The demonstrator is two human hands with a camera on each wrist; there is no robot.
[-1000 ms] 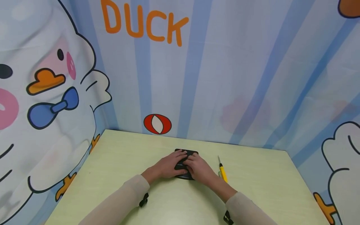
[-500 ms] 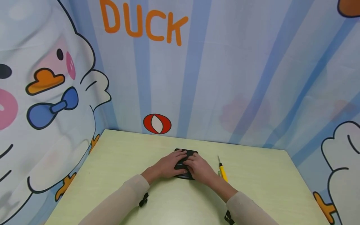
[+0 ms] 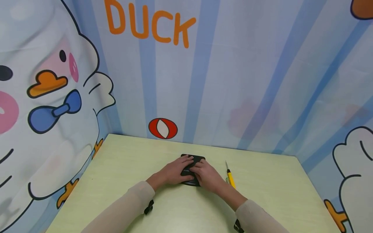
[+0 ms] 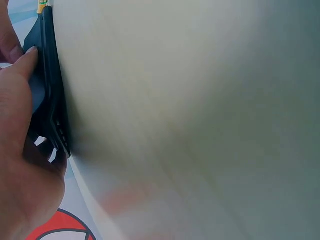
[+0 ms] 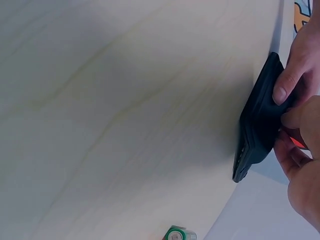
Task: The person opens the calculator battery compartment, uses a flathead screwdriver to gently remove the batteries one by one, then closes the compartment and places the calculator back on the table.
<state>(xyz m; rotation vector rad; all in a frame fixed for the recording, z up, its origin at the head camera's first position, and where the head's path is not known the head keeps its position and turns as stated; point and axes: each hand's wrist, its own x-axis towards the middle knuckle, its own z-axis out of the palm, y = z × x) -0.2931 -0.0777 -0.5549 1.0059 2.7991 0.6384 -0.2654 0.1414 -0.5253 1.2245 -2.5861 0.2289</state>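
Note:
A black flat device (image 3: pixel 187 171) with rounded corners lies on the table; its kind does not show. My left hand (image 3: pixel 174 170) holds it from the left, thumb across the near part and fingers over the far part. In the left wrist view, that thumb (image 4: pixel 26 62) presses the face of the device (image 4: pixel 52 75), with other fingers around its edge. The right hand (image 3: pixel 207 174) has bent fingers on the middle and right of the device. In the right wrist view, its thumb and fingertips come close together at the device (image 5: pixel 260 117); I cannot tell what is between them.
A yellow-handled screwdriver (image 3: pixel 231 178) lies right of the right hand, its metal shaft pointing away. Beside its handle is a small green cylinder (image 5: pixel 176 235) that looks like a battery. A cartoon duck curtain (image 3: pixel 221 81) hangs behind the pale table (image 3: pixel 131 155).

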